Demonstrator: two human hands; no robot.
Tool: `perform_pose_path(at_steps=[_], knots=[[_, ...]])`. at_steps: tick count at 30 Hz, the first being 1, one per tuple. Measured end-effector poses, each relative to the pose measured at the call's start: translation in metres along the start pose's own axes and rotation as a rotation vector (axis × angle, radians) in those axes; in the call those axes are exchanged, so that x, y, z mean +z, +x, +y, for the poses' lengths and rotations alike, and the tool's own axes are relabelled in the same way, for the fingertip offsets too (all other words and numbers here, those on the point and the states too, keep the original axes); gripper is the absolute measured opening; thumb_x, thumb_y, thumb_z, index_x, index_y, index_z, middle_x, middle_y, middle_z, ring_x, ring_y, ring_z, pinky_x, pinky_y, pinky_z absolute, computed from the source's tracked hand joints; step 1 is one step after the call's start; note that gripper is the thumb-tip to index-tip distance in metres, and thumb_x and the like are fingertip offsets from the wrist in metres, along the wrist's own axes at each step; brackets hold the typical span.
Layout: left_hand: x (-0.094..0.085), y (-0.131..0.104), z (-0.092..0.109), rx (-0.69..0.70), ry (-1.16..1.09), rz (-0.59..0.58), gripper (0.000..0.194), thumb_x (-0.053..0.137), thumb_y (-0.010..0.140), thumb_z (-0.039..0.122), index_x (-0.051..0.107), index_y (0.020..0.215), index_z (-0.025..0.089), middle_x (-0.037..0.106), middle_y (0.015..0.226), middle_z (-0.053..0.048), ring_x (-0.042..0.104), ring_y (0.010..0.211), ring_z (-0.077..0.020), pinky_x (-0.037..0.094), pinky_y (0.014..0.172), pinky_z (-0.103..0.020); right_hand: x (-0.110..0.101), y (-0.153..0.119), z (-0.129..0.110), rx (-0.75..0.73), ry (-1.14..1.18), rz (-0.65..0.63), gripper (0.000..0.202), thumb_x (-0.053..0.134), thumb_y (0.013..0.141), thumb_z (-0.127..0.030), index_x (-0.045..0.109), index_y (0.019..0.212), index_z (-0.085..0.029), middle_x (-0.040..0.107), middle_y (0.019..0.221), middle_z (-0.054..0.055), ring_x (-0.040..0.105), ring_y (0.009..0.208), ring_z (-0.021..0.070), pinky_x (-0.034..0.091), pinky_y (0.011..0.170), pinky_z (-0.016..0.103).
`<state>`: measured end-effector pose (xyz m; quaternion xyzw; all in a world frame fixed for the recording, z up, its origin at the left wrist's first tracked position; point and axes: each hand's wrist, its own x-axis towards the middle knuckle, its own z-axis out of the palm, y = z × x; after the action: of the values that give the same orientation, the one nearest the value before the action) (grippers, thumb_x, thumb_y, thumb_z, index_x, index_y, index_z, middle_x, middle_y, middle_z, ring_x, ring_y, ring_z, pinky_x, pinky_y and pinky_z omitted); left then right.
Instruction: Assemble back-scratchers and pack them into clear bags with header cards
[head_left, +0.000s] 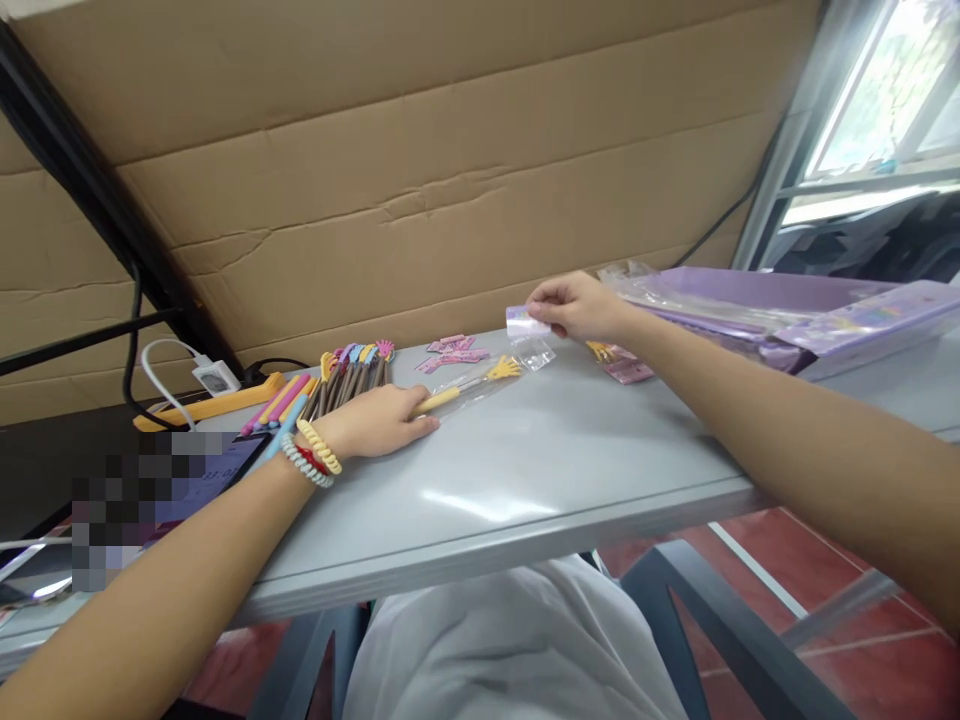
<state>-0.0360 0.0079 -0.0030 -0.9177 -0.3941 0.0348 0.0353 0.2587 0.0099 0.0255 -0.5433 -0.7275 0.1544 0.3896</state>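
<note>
A yellow hand-shaped back scratcher [504,369] lies in a clear plastic bag [476,388] on the grey table. My left hand [384,420], with coiled bands at the wrist, is closed around its yellow handle end. My right hand [576,306] pinches a small purple-and-white flap [520,323] at the other end of the bag, slightly above the tabletop. Whether this flap is part of the bag or a separate label, I cannot tell. Just behind my left hand, several back scratchers [352,370] with coloured heads and handles lie bunched together.
Pink printed cards [454,353] lie at the back of the table [510,470]. On the right stands a purple box [750,290] with plastic packages, beside a packaged yellow-handed piece [626,362]. A phone [206,475] and a white charger [216,376] are at left. Cardboard [465,170] forms the back.
</note>
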Motion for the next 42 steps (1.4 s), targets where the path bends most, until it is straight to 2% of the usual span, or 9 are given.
perform_pose_path(at_steps=[6,10,16,21,24,27,31,37,42], knots=[[0.003,-0.001,0.005,0.047,-0.03,0.075,0.036,0.034,0.089,0.049,0.054,0.09,0.019,0.063,0.092,-0.008,0.06,0.08,-0.0219,0.043,0.071,-0.033,0.017,-0.001,0.0,-0.119,-0.053,-0.095,0.027,0.056,0.078,-0.042,0.06,0.074,-0.016,0.054,0.061,-0.001,0.045,0.053,0.0095,0.033,0.051,0.023],[0.006,-0.002,0.01,0.0,0.019,0.08,0.037,0.032,0.089,0.049,0.054,0.094,0.019,0.063,0.098,-0.008,0.061,0.08,-0.0232,0.044,0.07,-0.035,0.027,-0.005,-0.002,-0.1,0.002,-0.163,0.032,0.05,0.08,-0.048,0.053,0.07,-0.018,0.051,0.052,-0.003,0.043,0.048,0.0098,0.033,0.05,0.024],[0.009,-0.002,0.018,-0.084,0.008,0.148,0.041,0.033,0.088,0.05,0.05,0.107,0.019,0.064,0.102,-0.01,0.063,0.087,-0.0267,0.045,0.071,-0.037,0.04,-0.008,0.001,-0.163,0.004,-0.23,0.028,0.049,0.08,-0.045,0.053,0.076,-0.018,0.059,0.06,0.0,0.049,0.051,0.0111,0.037,0.052,0.025],[0.013,-0.001,0.02,-0.109,-0.009,0.132,0.044,0.031,0.088,0.052,0.05,0.11,0.02,0.066,0.099,-0.01,0.064,0.084,-0.0282,0.046,0.069,-0.039,0.035,-0.001,0.008,-0.171,-0.119,-0.082,0.03,0.048,0.08,-0.045,0.058,0.072,-0.018,0.058,0.062,0.001,0.048,0.056,0.012,0.036,0.053,0.024],[0.014,0.0,0.019,-0.116,-0.015,0.134,0.045,0.029,0.088,0.053,0.05,0.111,0.02,0.067,0.095,-0.009,0.064,0.081,-0.0285,0.046,0.067,-0.039,0.021,0.002,0.011,-0.11,-0.28,0.074,0.027,0.049,0.078,-0.04,0.059,0.067,-0.018,0.059,0.06,0.001,0.049,0.056,0.0126,0.034,0.054,0.025],[0.015,0.0,0.019,-0.123,-0.014,0.131,0.043,0.028,0.088,0.052,0.051,0.106,0.02,0.067,0.088,-0.009,0.063,0.075,-0.028,0.045,0.063,-0.039,0.01,0.002,0.009,-0.017,-0.38,0.107,0.018,0.051,0.075,-0.031,0.06,0.066,-0.018,0.061,0.059,0.001,0.051,0.054,0.0126,0.034,0.053,0.024],[0.016,0.001,0.02,-0.138,0.013,0.127,0.042,0.027,0.088,0.052,0.052,0.098,0.019,0.066,0.081,-0.009,0.063,0.07,-0.0275,0.043,0.059,-0.037,0.011,0.002,0.008,0.065,-0.459,0.013,0.007,0.052,0.068,-0.02,0.054,0.061,-0.019,0.061,0.055,-0.001,0.054,0.055,0.0125,0.035,0.053,0.023],[0.015,0.002,0.019,-0.098,0.046,0.135,0.043,0.024,0.089,0.052,0.052,0.094,0.02,0.066,0.08,-0.009,0.063,0.068,-0.0283,0.042,0.056,-0.037,0.029,0.003,0.017,0.043,-0.73,-0.155,0.008,0.055,0.066,-0.021,0.05,0.059,-0.019,0.063,0.065,0.005,0.06,0.071,0.0186,0.033,0.056,0.025],[0.013,0.0,0.018,-0.061,0.031,0.121,0.042,0.025,0.088,0.052,0.052,0.094,0.019,0.066,0.08,-0.01,0.063,0.069,-0.0284,0.042,0.057,-0.037,0.032,0.006,0.024,0.133,-0.841,-0.106,0.007,0.051,0.069,-0.021,0.057,0.071,-0.018,0.066,0.082,0.01,0.061,0.077,0.0225,0.033,0.057,0.028]])
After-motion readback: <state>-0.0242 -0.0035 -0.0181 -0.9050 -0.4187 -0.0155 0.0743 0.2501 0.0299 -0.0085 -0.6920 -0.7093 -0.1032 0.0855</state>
